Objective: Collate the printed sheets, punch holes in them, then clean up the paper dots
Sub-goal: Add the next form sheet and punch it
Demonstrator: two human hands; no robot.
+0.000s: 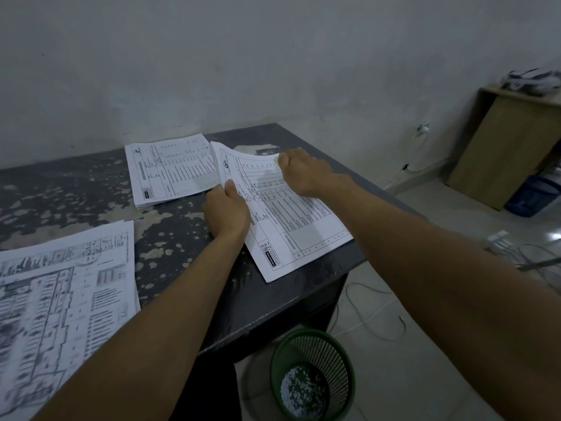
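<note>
A printed sheet with tables (pixel 291 226) lies at the right end of the dark worn table (pixel 170 238), its far edge curled up. My left hand (pixel 226 212) holds its left edge, thumb on top. My right hand (pixel 300 171) pinches its far right corner. A stack of similar printed sheets (pixel 170 170) lies just to the left, toward the wall. A large sheet with a floor plan drawing (pixel 60 299) lies at the near left. No hole punch is in view.
A green mesh wastebasket (pixel 312 375) with white paper dots inside stands on the floor below the table's right corner. Cables (pixel 373 323) trail over the tiled floor. A wooden cabinet (pixel 510 147) and a blue box (pixel 531 196) stand at the right wall.
</note>
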